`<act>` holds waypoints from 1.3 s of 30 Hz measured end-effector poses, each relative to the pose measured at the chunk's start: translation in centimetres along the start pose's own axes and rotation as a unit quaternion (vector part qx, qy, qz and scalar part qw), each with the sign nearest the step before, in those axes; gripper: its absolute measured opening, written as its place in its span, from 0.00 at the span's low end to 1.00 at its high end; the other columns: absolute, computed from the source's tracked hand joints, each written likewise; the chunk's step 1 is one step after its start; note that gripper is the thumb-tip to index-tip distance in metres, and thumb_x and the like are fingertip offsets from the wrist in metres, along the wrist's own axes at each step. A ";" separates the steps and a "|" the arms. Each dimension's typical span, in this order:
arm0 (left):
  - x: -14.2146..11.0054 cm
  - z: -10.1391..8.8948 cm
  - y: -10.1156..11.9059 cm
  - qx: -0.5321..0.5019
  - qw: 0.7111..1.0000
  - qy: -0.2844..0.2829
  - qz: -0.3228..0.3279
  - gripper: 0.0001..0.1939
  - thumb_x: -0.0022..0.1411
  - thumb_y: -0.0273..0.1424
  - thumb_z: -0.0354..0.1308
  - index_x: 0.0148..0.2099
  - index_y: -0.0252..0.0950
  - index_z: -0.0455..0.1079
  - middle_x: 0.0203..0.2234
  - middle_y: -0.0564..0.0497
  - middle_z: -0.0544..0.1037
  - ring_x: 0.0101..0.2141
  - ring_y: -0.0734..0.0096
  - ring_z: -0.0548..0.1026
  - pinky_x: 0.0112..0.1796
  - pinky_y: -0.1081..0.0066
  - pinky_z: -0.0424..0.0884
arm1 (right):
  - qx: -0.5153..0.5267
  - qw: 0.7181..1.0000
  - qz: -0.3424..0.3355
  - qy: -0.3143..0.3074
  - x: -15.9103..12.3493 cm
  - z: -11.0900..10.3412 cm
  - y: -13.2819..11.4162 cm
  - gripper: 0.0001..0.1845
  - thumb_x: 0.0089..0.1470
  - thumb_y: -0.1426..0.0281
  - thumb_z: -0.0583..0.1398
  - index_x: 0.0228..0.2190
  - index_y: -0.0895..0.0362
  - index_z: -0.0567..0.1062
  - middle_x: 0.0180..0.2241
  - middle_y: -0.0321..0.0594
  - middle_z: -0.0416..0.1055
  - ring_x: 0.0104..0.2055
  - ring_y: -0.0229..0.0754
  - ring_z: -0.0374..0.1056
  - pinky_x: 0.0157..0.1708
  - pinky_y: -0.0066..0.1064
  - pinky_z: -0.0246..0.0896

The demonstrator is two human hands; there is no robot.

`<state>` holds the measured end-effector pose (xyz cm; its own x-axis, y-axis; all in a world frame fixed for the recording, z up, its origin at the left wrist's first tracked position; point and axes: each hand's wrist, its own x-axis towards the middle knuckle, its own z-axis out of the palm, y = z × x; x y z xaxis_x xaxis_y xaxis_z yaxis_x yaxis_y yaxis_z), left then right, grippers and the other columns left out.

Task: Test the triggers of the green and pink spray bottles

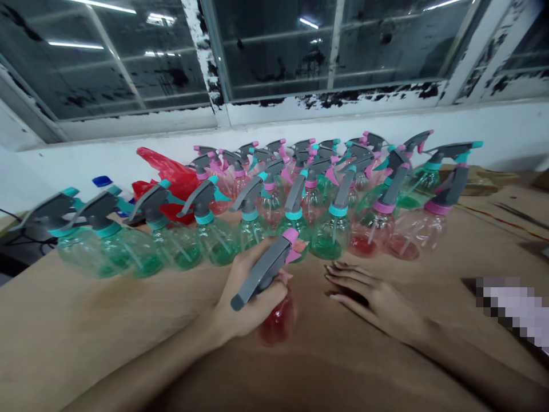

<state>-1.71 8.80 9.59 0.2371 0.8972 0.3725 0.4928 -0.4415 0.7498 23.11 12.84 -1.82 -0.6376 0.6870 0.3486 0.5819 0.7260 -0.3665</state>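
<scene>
My left hand point(244, 292) is wrapped round the neck of a spray bottle point(278, 323) with a grey and pink trigger head and a clear, pink-tinted body. Its lower part shows below my fingers, over the tabletop. My right hand point(373, 294) rests on the table to the right, fingers stretched out and holding nothing. Just beyond both hands runs a front row of spray bottles, mostly green-tinted with teal collars, such as the green spray bottle point(217, 240). At the row's right end stand two pink spray bottles, one of them the end bottle point(418, 232).
Further rows of spray bottles point(311, 197) crowd behind the front row, toward the wall. A red plastic bag point(165, 171) and a blue-capped bottle point(102, 182) sit at the back left. A pixelated object point(514, 309) lies on the wooden table point(141, 337) at right. Windows rise behind.
</scene>
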 end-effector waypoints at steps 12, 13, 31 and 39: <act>-0.3 0.0 -0.4 0.012 1.000 0.000 0.002 0.08 0.47 0.25 0.50 0.32 0.39 0.65 0.24 0.54 0.73 0.24 0.70 0.72 0.27 0.70 0.68 | 0.019 1.000 0.000 0.008 0.0 -0.1 0.1 0.19 0.57 0.63 0.55 0.50 0.52 0.69 0.51 0.39 0.69 0.57 0.45 0.59 0.54 0.45 0.59; -0.3 0.0 -0.4 0.015 1.000 0.001 0.002 0.09 0.48 0.25 0.50 0.34 0.39 0.65 0.24 0.54 0.74 0.24 0.70 0.72 0.26 0.70 0.68 | 0.019 1.000 0.001 0.009 0.0 -0.1 0.1 0.19 0.57 0.63 0.55 0.50 0.52 0.69 0.51 0.39 0.69 0.57 0.45 0.59 0.54 0.44 0.59; -0.1 -0.2 -0.2 0.020 1.000 -0.015 0.013 0.07 0.50 0.26 0.49 0.34 0.40 0.64 0.25 0.54 0.71 0.27 0.69 0.71 0.31 0.68 0.70 | 0.017 1.000 -0.009 0.011 0.0 0.0 0.2 0.19 0.57 0.63 0.55 0.50 0.51 0.68 0.51 0.39 0.68 0.57 0.46 0.59 0.54 0.45 0.59; 0.0 -0.3 -0.3 0.026 0.999 -0.017 0.021 0.04 0.52 0.27 0.49 0.32 0.40 0.62 0.18 0.57 0.65 0.20 0.73 0.63 0.22 0.72 0.62 | 0.021 1.000 0.001 0.001 0.0 -0.1 0.2 0.19 0.58 0.63 0.54 0.51 0.51 0.68 0.52 0.38 0.68 0.57 0.45 0.58 0.55 0.45 0.58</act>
<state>-2.10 8.93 9.47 0.2866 0.8778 0.3838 0.5250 -0.4790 0.7035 23.32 12.98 -1.78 -0.6361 0.6879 0.3495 0.5607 0.7233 -0.4032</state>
